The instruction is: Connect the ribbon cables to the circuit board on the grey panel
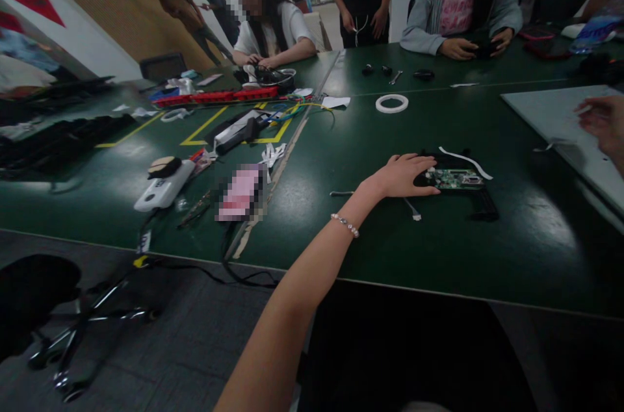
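My left hand [407, 177], with a beaded bracelet on its wrist, reaches over the table. Its thumb and fingers grip the left end of a green circuit board [458, 179], covering that end. The board lies on a black plastic frame [482, 204]. Along its far side curves a white strip [465, 162]. A grey cable with a white connector [414, 210] passes beneath my left hand. At the right edge, my right hand [604, 126] shows only in part above a pale grey panel [546, 106]; its fingers are blurred.
Left of my arm lie a pink phone-like object [241, 192], a white power strip [166, 184] and cables. Farther back are a white tape ring [391, 103], a small wrench [396, 77] and red trays [214, 97]. Several people sit or stand beyond the table.
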Available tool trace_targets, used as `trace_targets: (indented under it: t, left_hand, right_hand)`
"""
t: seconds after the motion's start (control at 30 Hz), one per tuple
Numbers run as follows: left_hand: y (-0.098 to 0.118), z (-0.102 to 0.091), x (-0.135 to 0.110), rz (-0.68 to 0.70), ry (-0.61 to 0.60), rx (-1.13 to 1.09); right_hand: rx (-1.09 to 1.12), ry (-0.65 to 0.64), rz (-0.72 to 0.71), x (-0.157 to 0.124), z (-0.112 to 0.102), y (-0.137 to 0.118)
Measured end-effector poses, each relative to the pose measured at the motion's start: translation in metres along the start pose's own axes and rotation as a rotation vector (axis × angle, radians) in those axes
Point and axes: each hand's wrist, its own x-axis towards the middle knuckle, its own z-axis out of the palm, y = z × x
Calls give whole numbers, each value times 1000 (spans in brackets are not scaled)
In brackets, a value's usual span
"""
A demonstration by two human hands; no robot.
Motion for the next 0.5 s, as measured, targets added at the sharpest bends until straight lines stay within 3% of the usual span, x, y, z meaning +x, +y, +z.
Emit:
trace_targets:
  t: [0.1,0.2,0.4,0.5]
  left_hand:
    - [1,0,0,-8,0,7]
    - [1,0,0,-22,-4,9]
    - [2,2,1,20,65,26]
    - [4,3,2,0,52,8]
  right_hand:
    - [268,-155,107,-24,0,-32]
    - [443,-416,140,-72,7,-76]
    - [410,-986,-54,-191,40,-157]
    - [383,-1070,-206,-228,62,-175]
